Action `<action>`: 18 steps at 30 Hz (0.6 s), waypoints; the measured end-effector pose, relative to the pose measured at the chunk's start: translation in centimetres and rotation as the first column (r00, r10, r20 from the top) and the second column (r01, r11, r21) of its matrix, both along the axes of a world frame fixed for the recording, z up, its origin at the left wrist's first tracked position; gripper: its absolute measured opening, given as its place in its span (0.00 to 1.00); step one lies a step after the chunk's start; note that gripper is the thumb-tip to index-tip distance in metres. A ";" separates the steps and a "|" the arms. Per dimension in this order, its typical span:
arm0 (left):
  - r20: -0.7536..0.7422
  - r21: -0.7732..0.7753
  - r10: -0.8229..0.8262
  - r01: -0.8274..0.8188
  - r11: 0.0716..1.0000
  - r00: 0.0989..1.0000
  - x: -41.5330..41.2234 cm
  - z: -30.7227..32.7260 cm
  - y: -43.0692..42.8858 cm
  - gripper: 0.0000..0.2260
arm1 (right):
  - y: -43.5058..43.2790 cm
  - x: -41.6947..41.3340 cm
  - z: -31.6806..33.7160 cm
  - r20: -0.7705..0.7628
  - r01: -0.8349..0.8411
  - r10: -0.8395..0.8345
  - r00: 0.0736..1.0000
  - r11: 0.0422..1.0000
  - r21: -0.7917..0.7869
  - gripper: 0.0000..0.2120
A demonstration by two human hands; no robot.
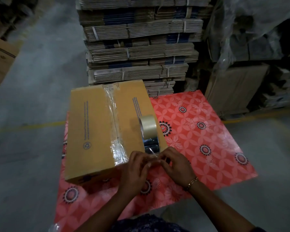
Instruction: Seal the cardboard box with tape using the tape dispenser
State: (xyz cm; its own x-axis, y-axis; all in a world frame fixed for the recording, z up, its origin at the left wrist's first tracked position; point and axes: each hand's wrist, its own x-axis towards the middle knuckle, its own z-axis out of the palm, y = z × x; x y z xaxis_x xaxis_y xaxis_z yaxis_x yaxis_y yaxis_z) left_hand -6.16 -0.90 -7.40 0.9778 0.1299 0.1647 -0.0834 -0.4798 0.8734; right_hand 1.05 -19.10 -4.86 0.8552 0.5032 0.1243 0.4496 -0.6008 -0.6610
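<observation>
Bare forearms, gold chain bracelet [192, 181] on right wrist, dark floral-patterned garment [149, 223]

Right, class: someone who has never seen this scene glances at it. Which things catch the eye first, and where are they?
The bright red floral-patterned table cover fills the centre. On it lies a brown cardboard box with clear tape along its middle seam, and a roll-loaded tape dispenser stands on the box's right side. At the near edge, the left hand and right hand pinch the clear tape end between them.
</observation>
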 end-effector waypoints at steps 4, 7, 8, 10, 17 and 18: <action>-0.037 -0.105 0.024 -0.027 0.994 0.999 0.2 -0.3 -0.2 0.03 | 0.0 0.4 0.1 -0.031 -0.005 0.004 1.000 1.000 -0.007 0.02; -0.107 -0.191 0.039 -0.059 0.980 0.994 0.5 -0.5 0.1 0.03 | -0.2 0.7 0.0 -0.102 -0.007 0.007 0.995 1.000 0.004 0.02; -0.146 -0.225 0.043 -0.076 0.971 0.988 0.6 -0.5 0.1 0.03 | -0.2 0.9 0.0 -0.140 -0.002 0.005 0.990 1.000 0.021 0.02; -0.232 -0.309 0.033 -0.106 0.945 0.972 0.8 -0.4 0.1 0.04 | -0.3 1.4 0.0 -0.226 0.013 0.000 0.974 0.998 0.056 0.01; -0.368 -0.490 0.078 -0.264 0.831 0.927 1.7 0.7 -0.6 0.07 | 0.1 1.9 0.5 -0.429 0.059 0.000 0.903 0.991 0.124 0.04; -0.378 -0.492 0.093 -0.285 0.822 0.921 1.8 0.7 -0.7 0.08 | 0.1 1.9 0.7 -0.467 0.073 0.002 0.884 0.987 0.143 0.05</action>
